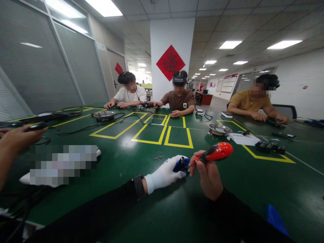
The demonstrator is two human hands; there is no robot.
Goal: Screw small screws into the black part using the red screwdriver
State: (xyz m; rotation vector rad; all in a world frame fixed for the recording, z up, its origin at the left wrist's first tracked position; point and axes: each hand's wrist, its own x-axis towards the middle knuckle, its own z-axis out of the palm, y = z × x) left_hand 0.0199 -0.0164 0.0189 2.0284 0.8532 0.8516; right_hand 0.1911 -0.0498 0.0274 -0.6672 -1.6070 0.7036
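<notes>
My left hand [165, 173] wears a white glove and is closed around a small blue and black part [181, 164]. My right hand [208, 175] is bare and grips a red and black tool-like object [217, 152], its dark tip pointing toward the blue part. The two hands meet just above the green table [141, 155]. A few small screws [159, 157] lie on the table just beyond my left hand.
Three people sit along the far side. Another person's hand [17, 138] enters at the left, holding a dark tool. Metal bowls [219, 129] [103, 115], black cables [83, 128], a paper sheet [244, 139] and dark parts [270, 147] lie on the table, which is marked with yellow tape.
</notes>
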